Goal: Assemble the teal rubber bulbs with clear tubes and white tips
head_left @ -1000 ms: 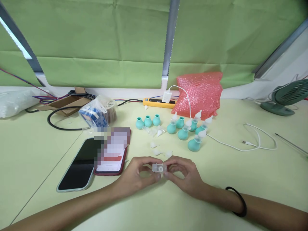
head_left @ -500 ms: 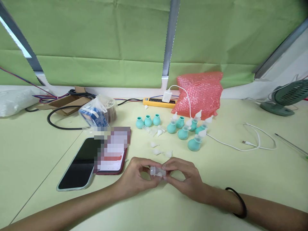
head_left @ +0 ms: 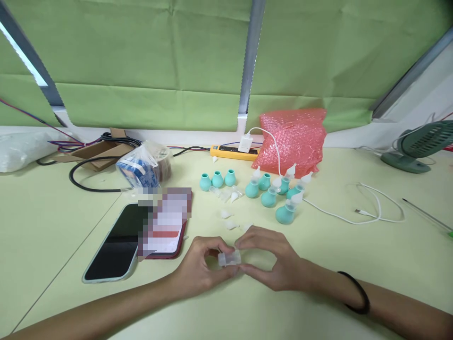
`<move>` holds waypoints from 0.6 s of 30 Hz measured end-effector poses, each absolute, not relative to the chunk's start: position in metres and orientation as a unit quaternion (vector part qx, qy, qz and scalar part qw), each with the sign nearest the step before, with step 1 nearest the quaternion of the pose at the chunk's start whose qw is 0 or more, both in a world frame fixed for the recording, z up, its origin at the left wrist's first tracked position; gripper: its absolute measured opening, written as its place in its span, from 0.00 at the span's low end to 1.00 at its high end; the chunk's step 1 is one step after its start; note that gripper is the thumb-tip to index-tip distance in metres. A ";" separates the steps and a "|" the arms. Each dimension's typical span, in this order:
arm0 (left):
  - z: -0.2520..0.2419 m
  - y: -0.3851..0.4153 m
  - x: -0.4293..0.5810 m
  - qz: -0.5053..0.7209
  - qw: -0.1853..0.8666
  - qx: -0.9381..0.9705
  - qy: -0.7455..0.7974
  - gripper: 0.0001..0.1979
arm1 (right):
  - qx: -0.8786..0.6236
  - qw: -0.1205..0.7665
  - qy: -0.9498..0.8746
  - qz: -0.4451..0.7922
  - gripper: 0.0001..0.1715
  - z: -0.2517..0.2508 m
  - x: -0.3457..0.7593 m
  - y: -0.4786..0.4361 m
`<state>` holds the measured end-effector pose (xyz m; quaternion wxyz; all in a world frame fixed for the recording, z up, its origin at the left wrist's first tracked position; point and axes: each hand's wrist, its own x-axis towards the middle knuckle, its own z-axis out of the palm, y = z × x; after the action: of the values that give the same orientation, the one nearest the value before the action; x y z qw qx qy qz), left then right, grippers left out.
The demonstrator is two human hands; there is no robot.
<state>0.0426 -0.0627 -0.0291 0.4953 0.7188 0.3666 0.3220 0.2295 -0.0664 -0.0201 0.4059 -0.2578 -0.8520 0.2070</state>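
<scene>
My left hand (head_left: pixel 201 264) and my right hand (head_left: pixel 272 259) meet low over the pale green table (head_left: pixel 354 264), both pinching one small clear plastic piece (head_left: pixel 229 258) between fingertips. Just beyond lie a few loose clear tips (head_left: pixel 230 222). Further back stand three teal rubber bulbs (head_left: pixel 217 180) without tips, and to their right a cluster of teal bulbs fitted with clear nozzles (head_left: pixel 279 196). A black band sits on my right wrist (head_left: pixel 356 293).
Two phones lie to the left: a dark one (head_left: pixel 113 243) and a red-cased one (head_left: pixel 166 226). A plastic-wrapped blue package (head_left: pixel 141 167), black cables, a cardboard box (head_left: pixel 95 153), a yellow power strip (head_left: pixel 233 151), pink bubble wrap (head_left: pixel 293 141), a white cable (head_left: pixel 354 212) and a green fan (head_left: pixel 417 146) sit further back.
Both hands have sunk slightly toward me with the clear piece, turning it between the fingertips. Nothing else on the table moved.
</scene>
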 end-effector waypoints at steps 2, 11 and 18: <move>-0.029 -0.062 0.041 0.325 0.481 0.723 0.375 0.06 | -0.280 0.405 -0.852 0.181 0.19 0.000 0.232 -0.061; -0.034 -0.066 0.037 0.342 0.412 0.756 0.376 0.05 | -0.448 0.295 -0.844 -0.019 0.27 0.044 0.186 -0.003; -0.033 -0.067 0.035 0.374 0.384 0.767 0.353 0.14 | -0.568 0.096 -0.815 -0.066 0.30 0.019 0.152 0.059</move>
<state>0.0348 -0.0670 -0.0329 0.3836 0.7668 0.3533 0.3742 0.1522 0.0590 0.0186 0.0958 -0.5675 -0.8151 -0.0662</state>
